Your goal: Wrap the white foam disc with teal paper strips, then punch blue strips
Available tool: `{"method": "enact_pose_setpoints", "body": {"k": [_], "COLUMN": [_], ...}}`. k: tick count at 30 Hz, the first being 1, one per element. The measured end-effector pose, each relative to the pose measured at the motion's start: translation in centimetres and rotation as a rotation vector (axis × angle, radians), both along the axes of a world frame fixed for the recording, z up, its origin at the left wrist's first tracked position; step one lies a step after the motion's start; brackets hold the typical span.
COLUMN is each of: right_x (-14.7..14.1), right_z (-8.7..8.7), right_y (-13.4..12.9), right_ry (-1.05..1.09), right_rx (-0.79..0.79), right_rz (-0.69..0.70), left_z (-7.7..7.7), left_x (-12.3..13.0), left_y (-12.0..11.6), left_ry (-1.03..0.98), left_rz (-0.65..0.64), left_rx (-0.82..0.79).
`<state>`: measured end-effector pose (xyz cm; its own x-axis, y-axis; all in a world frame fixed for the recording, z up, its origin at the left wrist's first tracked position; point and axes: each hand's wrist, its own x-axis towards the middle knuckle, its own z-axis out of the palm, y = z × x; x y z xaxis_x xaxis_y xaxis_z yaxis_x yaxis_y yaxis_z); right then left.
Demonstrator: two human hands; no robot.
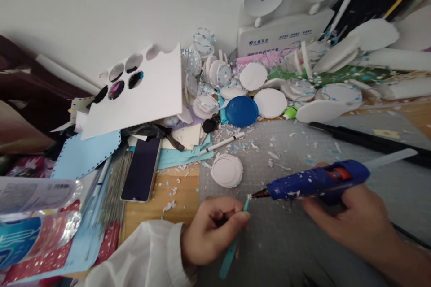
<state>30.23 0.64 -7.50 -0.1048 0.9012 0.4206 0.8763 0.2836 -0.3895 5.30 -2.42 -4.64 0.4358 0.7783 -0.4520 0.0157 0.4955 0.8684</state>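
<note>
My left hand is closed around teal tweezers, pinching them between thumb and fingers. At their upper end sits a tiny pale piece, too small to name. My right hand grips a blue hot glue gun spotted with white bits. Its dark nozzle points left and is at or very near the pale piece; I cannot tell whether they touch. A clear glue stick sticks out of the gun's back. Just beyond my left hand lies a stack of white paper discs.
A grey cutting mat with paper scraps lies under my hands. A phone and a white pen are to the left. Behind are a blue round lid, several white discs, a white board with holes and a two-headed lamp.
</note>
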Motion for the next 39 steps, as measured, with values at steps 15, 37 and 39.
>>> {"method": "enact_pose_setpoints", "body": {"k": [15,37,39], "right_x": [0.1,-0.2,0.2], "right_z": [-0.2,0.8,0.7], "right_y": [0.0,1.0,1.4], "right_ry": [-0.016,-0.161,-0.172], "right_rx": [-0.047,0.122,0.15], "right_rz": [-0.007,0.12,0.076], "left_z": [-0.1,-0.2,-0.3], "left_x": [-0.1,-0.2,-0.2], "left_y": [0.0,0.0,0.0], "left_ry": [-0.028,0.025,0.019], "left_rz": [0.008,-0.031,-0.03], "left_rx": [0.042,0.023,0.024]}}
